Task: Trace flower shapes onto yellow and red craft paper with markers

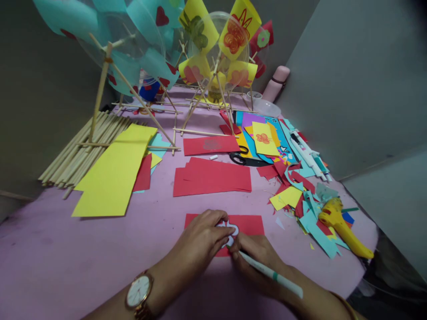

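Observation:
A red paper sheet (250,224) lies on the pink table (66,258) near the front edge. A small white cut-out shape (231,230) rests on it. My left hand (205,238), with a wristwatch, presses the white shape down with curled fingers. My right hand (256,255) is closed round a white pen (270,273), whose tip meets the edge of the white shape.
A stack of red sheets (213,175), yellow sheets (113,173), wooden sticks (76,151), black scissors (242,158), paper scraps and a yellow glue gun (343,224) lie around. Stick-and-paper wheel models (216,49) stand at the back. Grey walls close both sides.

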`<action>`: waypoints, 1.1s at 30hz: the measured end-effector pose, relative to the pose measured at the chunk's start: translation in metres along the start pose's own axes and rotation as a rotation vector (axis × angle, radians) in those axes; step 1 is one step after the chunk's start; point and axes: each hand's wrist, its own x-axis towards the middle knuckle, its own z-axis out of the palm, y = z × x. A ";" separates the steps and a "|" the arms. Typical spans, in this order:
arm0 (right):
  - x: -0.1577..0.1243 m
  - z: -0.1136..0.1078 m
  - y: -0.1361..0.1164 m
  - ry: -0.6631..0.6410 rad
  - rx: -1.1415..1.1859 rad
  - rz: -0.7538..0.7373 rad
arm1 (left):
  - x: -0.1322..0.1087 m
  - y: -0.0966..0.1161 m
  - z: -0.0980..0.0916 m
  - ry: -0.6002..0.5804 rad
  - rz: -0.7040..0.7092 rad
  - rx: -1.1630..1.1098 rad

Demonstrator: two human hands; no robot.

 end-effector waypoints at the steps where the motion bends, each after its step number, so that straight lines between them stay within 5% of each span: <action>1: 0.000 0.000 0.000 -0.003 0.000 -0.003 | 0.000 0.000 0.000 0.001 0.001 0.000; 19: -0.001 0.005 0.001 -0.034 -0.008 -0.029 | -0.002 -0.001 0.001 -0.009 -0.004 -0.010; 26: -0.010 -0.009 0.002 0.055 0.345 0.375 | -0.002 0.001 -0.001 -0.025 -0.015 -0.009; 33: -0.005 -0.006 -0.001 -0.019 0.288 0.281 | 0.000 0.001 -0.001 -0.040 -0.024 -0.017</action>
